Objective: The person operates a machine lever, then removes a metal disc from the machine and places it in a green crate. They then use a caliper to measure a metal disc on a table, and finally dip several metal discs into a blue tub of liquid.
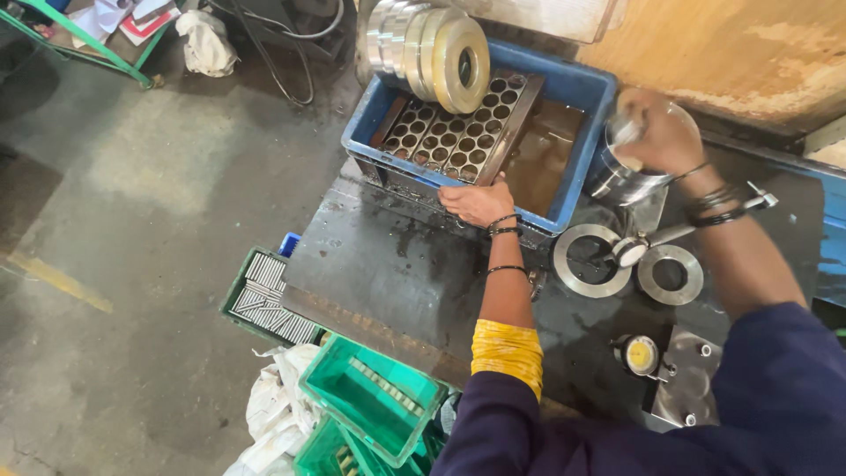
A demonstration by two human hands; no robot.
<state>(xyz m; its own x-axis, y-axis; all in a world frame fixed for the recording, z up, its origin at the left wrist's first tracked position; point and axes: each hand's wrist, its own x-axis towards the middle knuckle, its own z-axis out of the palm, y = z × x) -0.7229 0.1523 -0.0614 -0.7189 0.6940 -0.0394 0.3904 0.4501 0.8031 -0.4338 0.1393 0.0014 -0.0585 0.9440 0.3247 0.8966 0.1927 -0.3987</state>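
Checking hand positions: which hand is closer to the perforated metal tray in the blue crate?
Left. The left hand rests at the tray front edge on the blue crate rim; the right hand is beyond the crate, on a metal cylinder.

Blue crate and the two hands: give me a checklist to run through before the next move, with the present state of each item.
1. Left hand steadies the blue crate: ok, it rests on the near rim.
2. Right hand has hold of the steel cylinder: ok, it sits on top; how firm the grip is, cannot tell.
3. Perforated tray is seated in the crate: ok, it lies tilted over the brown liquid.
4. Stacked metal rings are stable: cannot tell, they stand on edge at the crate's far rim.
5. Bench is dry: not ok, it looks wet and oily.
6. Two flat rings lie apart from the hands: ok.
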